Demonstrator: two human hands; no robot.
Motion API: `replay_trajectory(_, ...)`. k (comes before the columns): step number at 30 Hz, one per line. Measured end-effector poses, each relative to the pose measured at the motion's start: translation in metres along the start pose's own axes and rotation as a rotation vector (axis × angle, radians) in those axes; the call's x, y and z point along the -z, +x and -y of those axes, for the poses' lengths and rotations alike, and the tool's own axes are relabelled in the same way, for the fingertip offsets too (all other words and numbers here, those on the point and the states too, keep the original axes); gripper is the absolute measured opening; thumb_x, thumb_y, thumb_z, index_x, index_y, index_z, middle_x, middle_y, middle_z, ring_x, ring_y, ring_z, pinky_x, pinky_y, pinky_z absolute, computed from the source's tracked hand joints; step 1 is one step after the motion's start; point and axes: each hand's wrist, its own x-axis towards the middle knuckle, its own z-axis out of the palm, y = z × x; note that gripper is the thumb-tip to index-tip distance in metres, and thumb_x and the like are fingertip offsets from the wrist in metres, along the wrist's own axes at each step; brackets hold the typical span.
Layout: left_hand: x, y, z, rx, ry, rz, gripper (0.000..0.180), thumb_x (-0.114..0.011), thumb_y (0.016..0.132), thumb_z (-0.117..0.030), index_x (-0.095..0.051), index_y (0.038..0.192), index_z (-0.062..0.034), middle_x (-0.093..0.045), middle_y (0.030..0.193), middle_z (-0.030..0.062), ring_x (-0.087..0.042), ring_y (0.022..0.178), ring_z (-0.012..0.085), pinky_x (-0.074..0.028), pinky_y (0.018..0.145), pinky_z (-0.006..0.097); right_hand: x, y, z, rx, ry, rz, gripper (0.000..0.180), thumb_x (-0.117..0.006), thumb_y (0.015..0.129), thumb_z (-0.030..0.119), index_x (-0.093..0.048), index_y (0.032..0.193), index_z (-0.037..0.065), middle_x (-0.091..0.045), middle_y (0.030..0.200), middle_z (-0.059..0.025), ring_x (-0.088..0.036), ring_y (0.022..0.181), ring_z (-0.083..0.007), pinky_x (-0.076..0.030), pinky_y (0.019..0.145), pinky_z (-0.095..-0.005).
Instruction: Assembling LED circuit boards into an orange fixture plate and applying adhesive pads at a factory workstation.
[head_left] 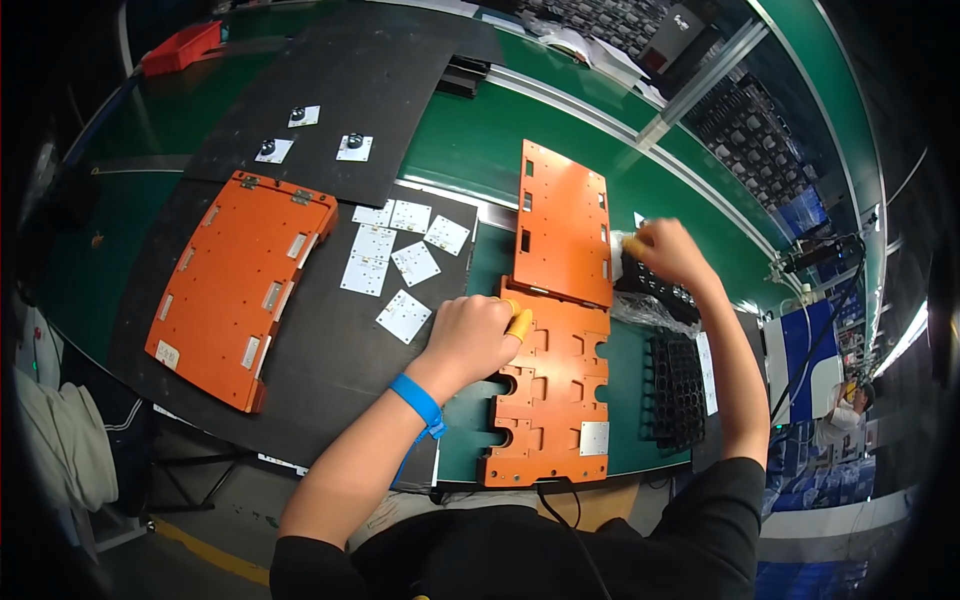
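My left hand (478, 335), with yellow finger cots and a blue wrist strap, rests on the upper left edge of an orange jig plate (556, 400) with cutouts, close in front of me. One small white square board sits in that plate's lower right pocket (594, 438). An orange lid plate (562, 222) stands hinged open just behind it. My right hand (668, 250) is farther right, fingers pinched over a black tray of small parts (655, 285) in clear wrap. What the fingers grip is too small to see.
Several white square boards (398, 258) lie on a black mat left of the jig. Another orange fixture (240, 285) lies farther left. Three boards with black parts (310, 140) sit at the back. An empty black grid tray (677, 390) is on the right. A red bin (180, 48) is far back left.
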Motion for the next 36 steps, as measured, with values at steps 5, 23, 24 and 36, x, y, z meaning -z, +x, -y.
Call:
replay_trajectory(5,0.002,0.0,0.0,0.005,0.005,-0.007,0.025,-0.064,0.086,-0.022,-0.069,0.07,-0.0039,-0.055,0.05,0.0137,-0.056,0.046,0.0317,-0.045,0.046,0.041,-0.015,-0.104,0.027,0.11,0.105,0.68,0.025,-0.061,0.082,0.025,-0.072,0.084,0.002,-0.066,0.069,-0.0156,-0.064,0.061,-0.0258,-0.051,0.06,-0.0381)
replay_trajectory(23,-0.002,0.0,0.001,0.002,0.005,0.034,0.02,-0.064,0.084,-0.021,-0.071,0.077,-0.0039,-0.06,0.056,0.0147,-0.06,0.052,0.0329,-0.048,0.051,0.042,-0.066,-0.176,0.034,-0.129,0.756,0.965,0.043,-0.068,0.091,0.036,-0.06,0.065,0.003,-0.052,0.052,0.0004,-0.048,0.047,-0.0072,-0.038,0.045,-0.0257)
replay_trajectory(24,0.001,0.0,-0.001,0.014,0.008,0.031,0.02,-0.064,0.084,-0.021,-0.071,0.077,-0.0039,-0.06,0.056,0.0147,-0.06,0.052,0.0329,-0.048,0.051,0.042,-0.064,-0.176,0.036,-0.154,0.719,0.927,0.044,-0.069,0.09,0.037,-0.058,0.064,0.003,-0.05,0.051,0.0017,-0.045,0.047,-0.0065,-0.035,0.044,-0.0256)
replay_trajectory(36,0.001,0.001,-0.001,0.097,-0.031,0.135,0.018,-0.062,0.076,-0.017,-0.065,0.069,-0.0013,-0.064,0.066,0.0186,-0.063,0.061,0.0371,-0.051,0.057,0.046,-0.096,-0.19,0.02,-0.3,1.121,0.838,0.029,-0.069,0.09,0.02,-0.063,0.069,0.001,-0.052,0.052,0.0019,-0.043,0.043,-0.0033,-0.029,0.039,-0.0207)
